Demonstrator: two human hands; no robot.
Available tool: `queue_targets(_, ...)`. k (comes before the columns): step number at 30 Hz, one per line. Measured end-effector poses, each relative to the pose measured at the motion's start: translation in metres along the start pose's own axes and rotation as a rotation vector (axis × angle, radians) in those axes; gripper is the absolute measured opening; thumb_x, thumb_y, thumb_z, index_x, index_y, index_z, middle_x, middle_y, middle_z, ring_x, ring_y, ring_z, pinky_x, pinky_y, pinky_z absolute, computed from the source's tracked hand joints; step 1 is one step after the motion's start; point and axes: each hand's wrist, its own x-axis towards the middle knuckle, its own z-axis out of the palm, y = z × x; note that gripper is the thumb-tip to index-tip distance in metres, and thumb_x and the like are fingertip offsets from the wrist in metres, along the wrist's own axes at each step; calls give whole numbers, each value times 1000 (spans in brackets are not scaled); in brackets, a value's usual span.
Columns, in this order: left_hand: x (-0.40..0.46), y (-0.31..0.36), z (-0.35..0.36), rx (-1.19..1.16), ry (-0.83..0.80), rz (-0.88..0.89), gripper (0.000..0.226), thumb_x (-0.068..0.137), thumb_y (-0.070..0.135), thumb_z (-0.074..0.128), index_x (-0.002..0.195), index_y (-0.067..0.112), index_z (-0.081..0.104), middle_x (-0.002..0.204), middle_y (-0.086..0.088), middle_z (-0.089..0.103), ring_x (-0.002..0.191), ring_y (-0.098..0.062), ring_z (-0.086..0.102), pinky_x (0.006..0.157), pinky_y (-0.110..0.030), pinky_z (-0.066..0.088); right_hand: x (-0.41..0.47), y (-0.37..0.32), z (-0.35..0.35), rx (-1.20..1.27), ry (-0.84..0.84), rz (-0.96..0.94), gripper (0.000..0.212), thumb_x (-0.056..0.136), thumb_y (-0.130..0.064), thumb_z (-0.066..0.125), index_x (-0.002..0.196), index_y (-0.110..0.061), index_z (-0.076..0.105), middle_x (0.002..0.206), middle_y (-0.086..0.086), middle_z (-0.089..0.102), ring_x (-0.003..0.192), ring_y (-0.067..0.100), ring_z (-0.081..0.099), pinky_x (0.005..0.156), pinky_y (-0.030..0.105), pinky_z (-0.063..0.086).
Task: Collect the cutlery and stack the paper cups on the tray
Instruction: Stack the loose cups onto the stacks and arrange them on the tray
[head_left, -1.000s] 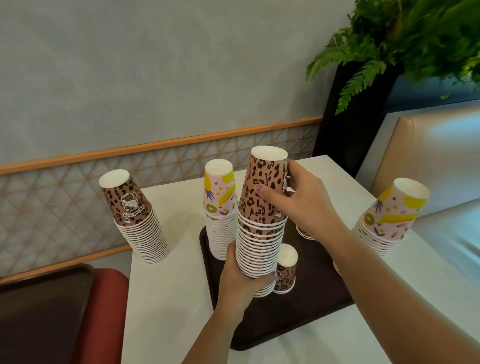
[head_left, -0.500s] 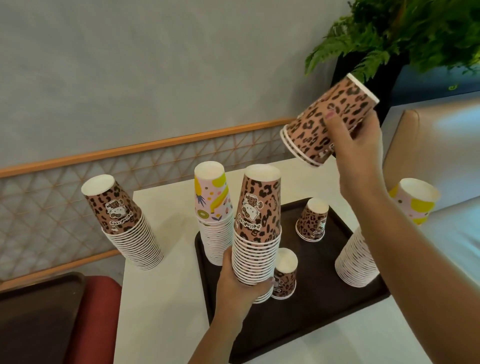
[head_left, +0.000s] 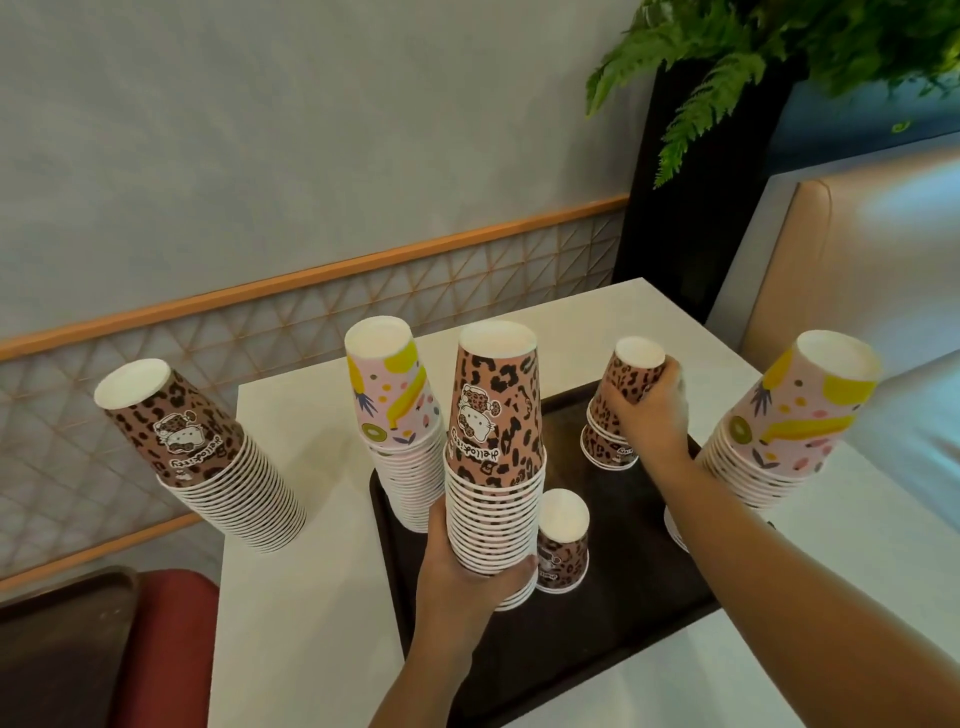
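Note:
A dark tray lies on the white table. My left hand grips the base of a tall leopard-print cup stack standing at the tray's near left. My right hand holds a few leopard cups set over a single inverted leopard cup at the tray's far side. One small leopard cup stands alone beside the tall stack. A fruit-print stack stands at the tray's far left corner. No cutlery is in view.
Another leopard stack leans on the table left of the tray. A fruit-print stack leans at the tray's right edge. A red seat and another dark tray lie lower left. A beige bench back and plant are right.
My right hand lifted a few cups off the tall leopard stack, carried them up to the right, then brought them down onto the single cup at the tray's far side. My left hand stayed.

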Motion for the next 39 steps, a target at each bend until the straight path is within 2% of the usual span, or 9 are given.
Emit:
queue_targets(4,0,1,0,5,2,4,85,52,19,89,116,46,40,124,16,54,119,-9,51,94,-28,50,-11,3,-1,3,-40,31,75,79,-24,71,139,-9,28,142,13,36,130,28,38,102,32,37)
queue_targets(7,-1,5,0,-14,-9,-2,85,50,21,88,117,45,40,124,15,54,119,-10,51,94,-27,49,-34,-32,-16,119,32,-212,59,86,-34,61,136,-13,37,139,3,42,128,14,41,101,16,32)
queue_targets(9,-2,6,-1,-20,-14,7,86,45,30,86,117,45,41,124,15,54,119,-9,51,92,-22,49,-53,-61,-30,246,-140,-344,50,88,-43,53,130,-18,43,132,-6,50,122,5,47,99,16,38)
queue_targets(12,-4,7,-2,-35,-10,6,86,41,36,84,117,45,43,122,14,56,118,-9,53,92,-23,50,-80,-95,-48,294,-512,-377,60,82,-57,53,132,-26,41,128,-13,53,119,1,50,95,19,44)
queue_targets(15,-7,8,-1,-25,-15,6,85,47,23,87,115,46,42,120,13,57,116,-10,53,92,-26,50,-94,-107,-54,243,-631,-344,68,69,-52,66,128,-30,42,113,-20,59,106,-4,57,85,14,48)
queue_targets(18,-12,12,1,-19,-24,3,84,54,9,89,111,48,41,117,17,55,112,-7,53,88,-19,48,-98,-108,-55,213,-586,-326,59,71,-38,73,123,-26,48,110,-15,63,102,0,60,85,18,50)
queue_targets(28,-18,18,0,-13,-40,-16,81,56,9,87,109,48,40,115,19,54,108,-7,54,83,-19,47,-98,-121,-70,250,-423,-325,49,74,-41,68,117,-25,49,105,-17,61,100,-2,59,80,17,51)
queue_targets(34,-22,16,-1,-14,-51,-21,82,55,6,87,110,45,41,114,20,54,108,-6,53,80,-14,45,-82,-133,-84,546,-350,-215,57,74,-45,66,118,-12,54,112,1,67,102,13,65,91,38,53)
queue_targets(39,-24,10,-6,32,-25,35,84,53,5,88,111,43,40,113,24,51,106,1,52,76,-3,46,-46,-127,-91,671,-60,-175,58,74,-44,65,119,-9,52,114,2,65,104,13,64,91,33,52)
